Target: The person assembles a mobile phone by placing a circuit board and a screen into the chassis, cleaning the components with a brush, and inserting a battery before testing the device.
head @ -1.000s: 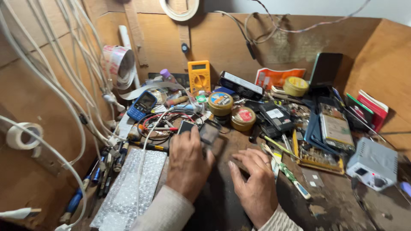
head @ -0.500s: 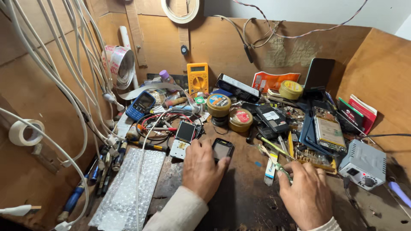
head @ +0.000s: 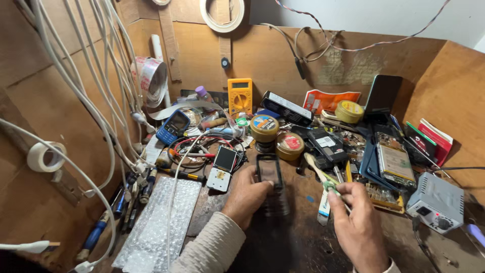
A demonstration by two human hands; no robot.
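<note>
Now the right hand (head: 359,227) has picked up a toothbrush (head: 323,179).

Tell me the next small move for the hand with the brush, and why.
Probably bring the brush in the right hand across to the small dark phone that the left hand holds upright on the bench. The brush head points toward the phone but sits apart from it, to its right, with nothing between them.

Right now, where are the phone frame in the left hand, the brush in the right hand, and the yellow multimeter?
phone frame (head: 268,171), head view, upper part of the dark frame
brush (head: 317,172), head view, pale handle
yellow multimeter (head: 240,96), head view, front face
</note>
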